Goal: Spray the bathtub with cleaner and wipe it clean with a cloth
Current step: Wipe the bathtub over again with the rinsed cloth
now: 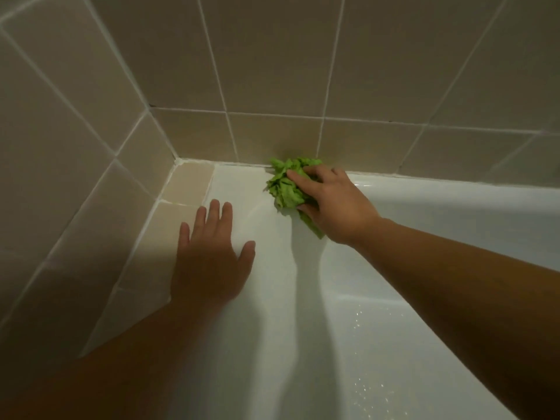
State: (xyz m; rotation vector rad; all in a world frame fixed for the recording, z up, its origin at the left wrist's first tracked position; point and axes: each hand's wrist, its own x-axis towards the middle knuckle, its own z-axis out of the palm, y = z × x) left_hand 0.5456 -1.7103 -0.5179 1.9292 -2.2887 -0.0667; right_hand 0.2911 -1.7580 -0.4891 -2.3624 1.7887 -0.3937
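Note:
A white bathtub [424, 207] fills the lower right, its flat rim running into the tiled corner. A crumpled green cloth [286, 184] lies on the far rim against the wall joint. My right hand [336, 204] presses on the cloth, fingers gripping it. My left hand [210, 259] rests flat on the near corner of the rim, fingers spread, holding nothing. Small droplets glisten on the tub's inner wall at lower right. No spray bottle is in view.
Beige wall tiles [272, 71] with white grout rise behind and to the left of the tub. A narrow tiled ledge [181, 189] runs along the left side of the rim into the corner.

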